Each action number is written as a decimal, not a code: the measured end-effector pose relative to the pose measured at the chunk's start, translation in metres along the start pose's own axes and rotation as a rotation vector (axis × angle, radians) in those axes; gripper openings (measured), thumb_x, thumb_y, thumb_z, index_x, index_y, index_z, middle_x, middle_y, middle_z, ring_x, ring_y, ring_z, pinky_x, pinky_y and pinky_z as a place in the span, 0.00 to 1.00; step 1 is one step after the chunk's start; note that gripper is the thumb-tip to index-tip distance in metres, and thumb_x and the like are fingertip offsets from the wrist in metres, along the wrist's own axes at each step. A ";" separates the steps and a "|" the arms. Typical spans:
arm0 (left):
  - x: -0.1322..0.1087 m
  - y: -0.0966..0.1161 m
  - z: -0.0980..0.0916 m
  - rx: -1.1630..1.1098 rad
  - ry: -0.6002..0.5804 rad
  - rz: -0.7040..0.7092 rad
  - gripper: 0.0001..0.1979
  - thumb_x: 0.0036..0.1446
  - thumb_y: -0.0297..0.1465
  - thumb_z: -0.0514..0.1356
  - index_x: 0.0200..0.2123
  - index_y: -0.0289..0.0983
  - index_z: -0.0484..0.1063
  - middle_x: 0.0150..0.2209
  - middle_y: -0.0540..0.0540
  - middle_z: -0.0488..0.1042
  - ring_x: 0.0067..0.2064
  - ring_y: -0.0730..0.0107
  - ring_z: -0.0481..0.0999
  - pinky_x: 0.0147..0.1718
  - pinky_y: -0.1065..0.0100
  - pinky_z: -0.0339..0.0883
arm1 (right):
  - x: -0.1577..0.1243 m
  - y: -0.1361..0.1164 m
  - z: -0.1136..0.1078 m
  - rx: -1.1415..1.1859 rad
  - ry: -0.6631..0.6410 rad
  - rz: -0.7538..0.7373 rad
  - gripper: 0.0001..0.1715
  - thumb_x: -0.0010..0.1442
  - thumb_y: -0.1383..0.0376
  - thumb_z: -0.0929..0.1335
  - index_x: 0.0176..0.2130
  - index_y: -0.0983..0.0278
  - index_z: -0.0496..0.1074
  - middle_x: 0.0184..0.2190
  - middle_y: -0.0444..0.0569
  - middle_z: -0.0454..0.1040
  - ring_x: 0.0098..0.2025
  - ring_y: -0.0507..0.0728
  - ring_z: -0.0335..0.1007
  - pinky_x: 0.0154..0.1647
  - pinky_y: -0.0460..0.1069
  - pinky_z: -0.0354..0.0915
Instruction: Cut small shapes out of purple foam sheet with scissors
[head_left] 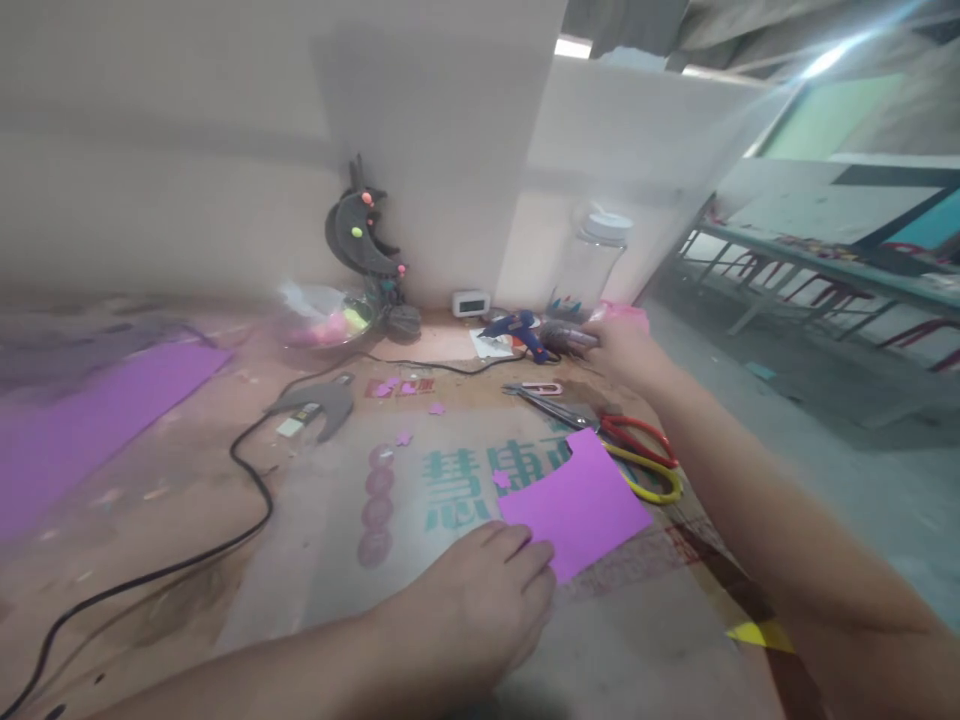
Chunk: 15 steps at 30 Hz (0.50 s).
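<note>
My left hand (487, 590) has its fingers closed on the lower left corner of a purple craft sheet (581, 505), which has a curved cut along its upper left edge. Past the sheet, my right hand (616, 350) reaches to the back of the table, at the end of a dark tube-like object (571, 337). Blur hides those fingers. A blue glue gun (521, 328) lies just left of that object. Scissors (637, 455) with red and yellow handles rest partly under the purple sheet, and small snips (536, 388) lie behind them.
A black cord (255, 470) winds across the left side near a grey crescent piece (322, 405). Purple scraps (437, 409) lie about. Behind stand a decorated dark crescent (360, 235), a plastic bowl (322, 320), a small white clock (471, 304) and a clear bottle (589, 265). A larger purple sheet (97, 420) lies left.
</note>
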<state>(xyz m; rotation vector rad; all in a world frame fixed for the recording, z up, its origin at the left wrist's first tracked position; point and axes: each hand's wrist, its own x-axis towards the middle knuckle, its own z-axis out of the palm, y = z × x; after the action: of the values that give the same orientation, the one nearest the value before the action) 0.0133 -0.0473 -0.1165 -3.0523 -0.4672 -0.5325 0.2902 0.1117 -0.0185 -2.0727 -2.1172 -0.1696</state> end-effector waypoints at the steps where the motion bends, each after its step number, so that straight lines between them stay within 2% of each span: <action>1: 0.000 0.000 0.001 -0.002 0.022 -0.006 0.12 0.68 0.32 0.56 0.49 0.34 0.75 0.51 0.43 0.79 0.50 0.61 0.77 0.51 0.62 0.68 | -0.003 0.006 0.000 -0.007 -0.016 -0.004 0.18 0.64 0.58 0.66 0.45 0.65 0.81 0.39 0.58 0.83 0.36 0.61 0.75 0.30 0.49 0.57; 9: -0.002 0.002 0.001 -0.009 0.162 -0.032 0.11 0.66 0.30 0.57 0.48 0.36 0.76 0.50 0.47 0.80 0.49 0.64 0.77 0.51 0.63 0.70 | -0.026 0.057 -0.008 -0.067 -0.075 0.066 0.18 0.60 0.65 0.66 0.46 0.63 0.80 0.41 0.58 0.83 0.39 0.64 0.75 0.31 0.49 0.58; 13: -0.002 0.003 0.001 0.003 0.169 -0.026 0.11 0.66 0.30 0.58 0.48 0.36 0.76 0.51 0.48 0.80 0.49 0.64 0.77 0.51 0.63 0.70 | -0.040 0.066 0.003 -0.029 -0.180 0.001 0.12 0.57 0.61 0.72 0.41 0.61 0.82 0.37 0.54 0.83 0.38 0.64 0.76 0.34 0.49 0.62; 15: -0.003 0.004 0.002 0.035 0.165 -0.012 0.11 0.66 0.29 0.58 0.49 0.35 0.76 0.51 0.46 0.80 0.49 0.63 0.77 0.51 0.62 0.69 | -0.045 0.066 0.013 0.007 -0.217 -0.038 0.14 0.55 0.58 0.74 0.41 0.60 0.81 0.37 0.53 0.83 0.38 0.63 0.76 0.37 0.49 0.64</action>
<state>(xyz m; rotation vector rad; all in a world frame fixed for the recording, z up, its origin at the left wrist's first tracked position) 0.0128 -0.0515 -0.1195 -2.9414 -0.4841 -0.7609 0.3560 0.0718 -0.0429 -2.1346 -2.2752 0.0619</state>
